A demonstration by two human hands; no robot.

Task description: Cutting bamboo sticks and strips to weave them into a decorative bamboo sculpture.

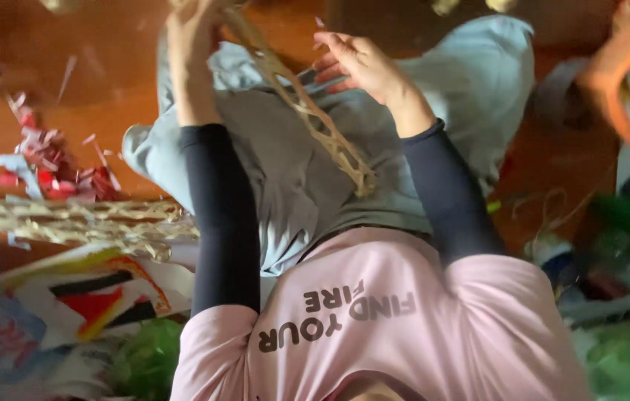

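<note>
A flat braided band (315, 119) of straw-coloured strips runs from the top of the view down across my lap, and its loose end rests on my grey-blue trousers (285, 186). My left hand (188, 37) is raised at the top and closed around the upper part of the braid. My right hand (359, 63) hovers just right of the braid with its fingers spread and nothing clearly held. Both forearms are in dark sleeves under a pink shirt.
On the orange-brown floor to the left lie red and white paper scraps (47, 167) and a bundle of woven straw bands (70, 219). Colourful printed sheets (85, 293) and green plastic (144, 356) sit lower left. An orange plastic frame (619, 74) stands upper right above blurred green clutter (627, 356).
</note>
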